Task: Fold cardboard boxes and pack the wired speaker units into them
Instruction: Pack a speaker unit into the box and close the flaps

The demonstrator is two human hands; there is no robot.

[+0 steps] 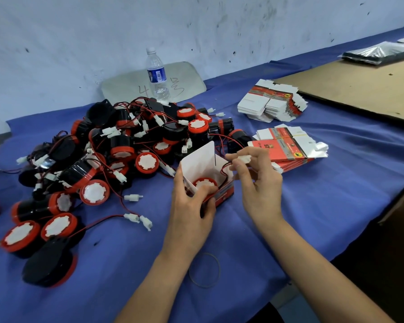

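Note:
A small red and white cardboard box [207, 163] stands open on the blue cloth, its white flaps up. A red and black speaker unit [205, 182] sits inside it, white face upward. My left hand [191, 201] grips the box's near side, thumb over the rim against the unit. My right hand [257, 180] pinches the unit's white wire connector [243, 159] just right of the box; the red and black wire runs down into the box. A big pile of speaker units [117, 145] with tangled wires lies to the left.
Two stacks of flat boxes lie to the right, one bound with a band [289, 148] and one farther back [271, 101]. A water bottle [157, 75] stands behind the pile. A rubber band [204, 270] lies near my wrists. A brown cardboard sheet [364, 87] covers the far right.

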